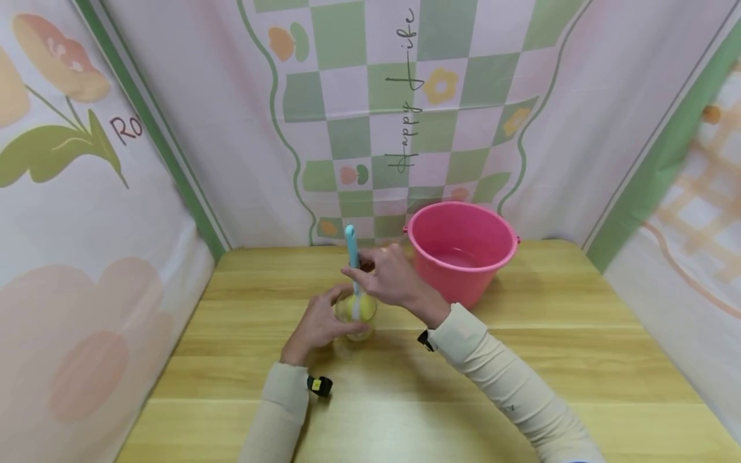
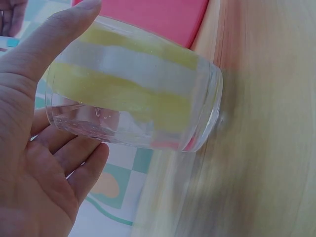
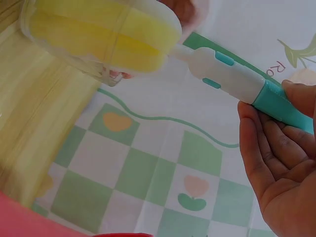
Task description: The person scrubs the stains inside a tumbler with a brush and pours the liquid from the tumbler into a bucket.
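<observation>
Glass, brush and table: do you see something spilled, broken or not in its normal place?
Nothing stands out. The glass shows no visible crack. The brush, with its sponge head in the glass, shows no damage either. I see no spill on the table, and the pink bucket stands upright.

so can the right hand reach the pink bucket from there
Probably yes: the pink bucket stands close beside the right hand with nothing visible between them, though that hand holds the sponge brush and would likely need freeing first.
</observation>
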The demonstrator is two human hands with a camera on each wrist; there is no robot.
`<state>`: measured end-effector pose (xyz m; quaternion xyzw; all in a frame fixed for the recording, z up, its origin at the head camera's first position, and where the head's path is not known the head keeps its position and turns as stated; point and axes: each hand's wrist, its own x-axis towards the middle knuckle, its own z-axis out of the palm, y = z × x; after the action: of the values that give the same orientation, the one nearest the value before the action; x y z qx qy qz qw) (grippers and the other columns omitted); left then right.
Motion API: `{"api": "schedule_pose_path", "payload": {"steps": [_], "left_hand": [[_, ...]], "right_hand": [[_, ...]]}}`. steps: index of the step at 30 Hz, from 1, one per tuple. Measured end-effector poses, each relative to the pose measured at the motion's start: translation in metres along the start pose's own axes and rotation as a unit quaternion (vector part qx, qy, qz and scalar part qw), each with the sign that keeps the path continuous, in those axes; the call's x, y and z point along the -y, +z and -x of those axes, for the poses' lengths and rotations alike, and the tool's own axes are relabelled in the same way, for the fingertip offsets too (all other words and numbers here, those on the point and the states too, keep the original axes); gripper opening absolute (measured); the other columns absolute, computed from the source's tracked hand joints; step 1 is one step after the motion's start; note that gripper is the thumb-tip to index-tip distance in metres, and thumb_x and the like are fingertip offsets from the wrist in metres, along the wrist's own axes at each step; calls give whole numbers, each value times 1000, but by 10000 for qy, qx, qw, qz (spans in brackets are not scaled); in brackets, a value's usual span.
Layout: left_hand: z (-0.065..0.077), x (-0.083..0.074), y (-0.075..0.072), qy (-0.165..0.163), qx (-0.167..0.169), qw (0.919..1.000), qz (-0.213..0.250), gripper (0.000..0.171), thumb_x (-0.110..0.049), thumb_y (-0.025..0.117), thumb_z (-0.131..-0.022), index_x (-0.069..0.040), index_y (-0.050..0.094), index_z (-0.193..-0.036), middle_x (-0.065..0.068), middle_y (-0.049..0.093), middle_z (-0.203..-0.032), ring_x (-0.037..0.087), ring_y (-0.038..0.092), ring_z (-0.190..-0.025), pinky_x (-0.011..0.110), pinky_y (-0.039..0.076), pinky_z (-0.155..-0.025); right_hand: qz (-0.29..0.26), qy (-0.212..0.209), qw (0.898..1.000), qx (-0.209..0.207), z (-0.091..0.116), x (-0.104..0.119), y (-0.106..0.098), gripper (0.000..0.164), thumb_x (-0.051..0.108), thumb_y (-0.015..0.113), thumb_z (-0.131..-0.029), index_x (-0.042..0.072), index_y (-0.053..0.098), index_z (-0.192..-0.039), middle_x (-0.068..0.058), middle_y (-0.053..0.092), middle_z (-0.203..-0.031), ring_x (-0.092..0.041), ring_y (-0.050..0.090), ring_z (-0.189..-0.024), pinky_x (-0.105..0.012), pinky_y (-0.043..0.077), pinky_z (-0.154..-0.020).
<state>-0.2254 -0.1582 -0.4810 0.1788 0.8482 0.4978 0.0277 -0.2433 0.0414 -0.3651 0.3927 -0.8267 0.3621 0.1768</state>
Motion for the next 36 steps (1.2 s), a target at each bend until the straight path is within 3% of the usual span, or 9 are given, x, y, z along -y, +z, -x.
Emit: {"api": "schedule_pose_path", "payload": {"steps": [5, 9, 13, 19, 22, 26, 29, 36], "left_hand": [[-1, 1, 0, -29, -19, 10000, -64, 87, -35, 97, -75, -16, 57, -150, 6, 63, -151, 33, 54, -145, 61, 41, -121], [-2, 2, 0, 50, -63, 10000, -45, 83, -34, 99, -73, -20, 61, -146, -3, 71, -136, 23, 65, -128, 55, 49, -115], [-2, 3, 0, 132, -93, 9999, 2, 77, -36, 99, -72, -25, 64, -140, -10, 74, -125, 17, 67, -121, 54, 48, -115], [-1, 2, -1, 40, -64, 10000, -19, 81, -40, 99, -73, -24, 63, -143, -8, 74, -126, 19, 68, -115, 53, 53, -107], [1, 2, -1, -28, -40, 10000, -10, 85, -41, 98, -73, -22, 60, -147, -2, 71, -136, 25, 66, -124, 56, 53, -108], [1, 1, -1, 2, -15, 10000, 13, 86, -40, 98, -74, -19, 59, -148, 3, 64, -150, 32, 55, -144, 63, 41, -121], [1, 1, -1, 53, -16, 10000, 35, 85, -38, 98, -75, -18, 59, -148, 4, 62, -152, 33, 51, -148, 64, 37, -123], [0, 3, -2, 173, -25, 9998, 49, 82, -41, 97, -75, -20, 61, -145, -2, 73, -131, 22, 69, -119, 51, 56, -105]], "right_hand": [[8, -1, 10000, -54, -5, 4, -8, 17, 17, 80, -95, 7, 75, -82, -5, 79, -76, -14, 77, -67, -19, 60, -61], [74, -60, 9997, -209, -12, 13, -23, 17, 19, 80, -95, 8, 75, -83, -5, 80, -77, -14, 77, -69, -22, 60, -61], [-65, -161, 9994, -305, -18, 20, -33, 14, 17, 81, -94, 5, 77, -88, -6, 81, -79, -15, 79, -71, -24, 62, -62], [32, -34, 9999, -136, -14, 18, -26, 19, 23, 78, -97, 8, 76, -86, -5, 80, -78, -13, 77, -69, -22, 60, -60], [16, 85, 10000, -29, -8, 12, -15, 19, 23, 78, -98, 9, 75, -85, -4, 79, -77, -12, 76, -68, -20, 59, -60], [-135, 212, 9997, 43, -2, 4, -3, 19, 21, 78, -97, 8, 75, -84, -5, 79, -76, -14, 76, -68, -18, 59, -60], [-168, 182, 9997, 33, -1, 3, -1, 19, 19, 79, -97, 7, 75, -83, -5, 79, -76, -15, 76, -68, -18, 59, -61], [-161, -11, 9998, -147, -12, 16, -18, 17, 21, 79, -96, 7, 78, -86, -5, 81, -79, -14, 79, -72, -23, 63, -65]]}}
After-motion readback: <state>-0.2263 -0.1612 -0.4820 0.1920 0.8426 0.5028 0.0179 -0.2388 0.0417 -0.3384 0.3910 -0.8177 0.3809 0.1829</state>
